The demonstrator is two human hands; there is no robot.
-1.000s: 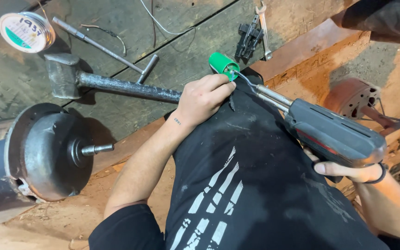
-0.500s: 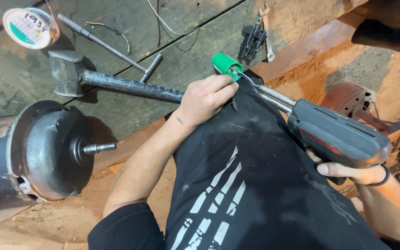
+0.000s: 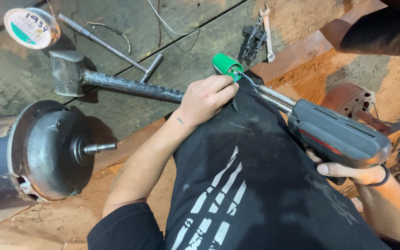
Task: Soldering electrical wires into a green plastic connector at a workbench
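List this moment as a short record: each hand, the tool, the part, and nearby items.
left hand: pinches the green cylindrical part on the knee
right hand: grips the soldering gun
gun tip: at the green part's end
hammer: lies on the plank floor
wire spool: far left
wrench: beyond the part
motor: left, shaft out

Dark, worn wooden planks cover the upper part of the view, with black seams between the boards. Below them, a reddish-brown timber beam runs diagonally. Orange, dusty ground spreads at lower left and upper right. The light is even and dim, with soft shadows lying on the planks.
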